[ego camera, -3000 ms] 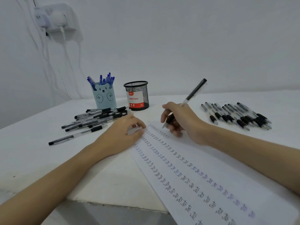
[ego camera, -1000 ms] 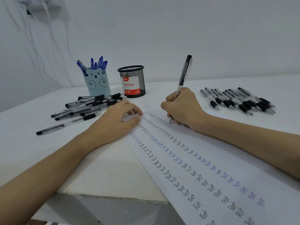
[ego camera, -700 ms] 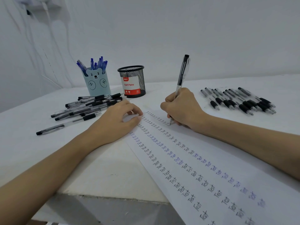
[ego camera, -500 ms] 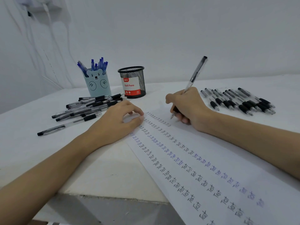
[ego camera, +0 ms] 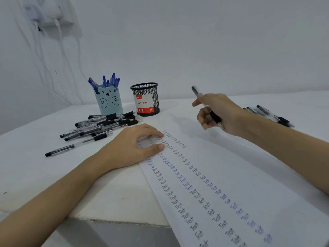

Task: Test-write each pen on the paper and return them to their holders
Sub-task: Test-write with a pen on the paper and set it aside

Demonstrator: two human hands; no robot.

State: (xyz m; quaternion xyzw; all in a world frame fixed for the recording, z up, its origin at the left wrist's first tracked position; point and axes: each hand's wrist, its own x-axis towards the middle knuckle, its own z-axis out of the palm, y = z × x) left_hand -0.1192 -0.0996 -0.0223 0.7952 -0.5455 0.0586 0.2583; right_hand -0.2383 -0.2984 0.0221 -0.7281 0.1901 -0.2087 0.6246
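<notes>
Your right hand (ego camera: 219, 113) is grasping a black pen (ego camera: 207, 108) with curled fingers, lifted above the far end of the paper (ego camera: 240, 175); the pen is tilting, its long axis running from the cap end, up and toward the far wall, down to the tip, which is pointing toward you and to the right under the palm. Half a second ago that tip was touching the paper and the cap end was leaning the other way, to the right. Your left hand (ego camera: 135, 145) is staying where it was, fingers relaxed and spread, pressing the paper's far left corner onto the desk (ego camera: 35, 175). The paper is lying slantwise, filled with rows of "Test". Toward the desk's far edge a bear cup (ego camera: 108, 102) is holding blue pens (ego camera: 106, 82), with a mesh cup (ego camera: 146, 99) just beside it. Loose black pens (ego camera: 99, 127) are lying in front of the cups, and more pens (ego camera: 272, 115) behind your right wrist. White wall, cables hanging at the left
</notes>
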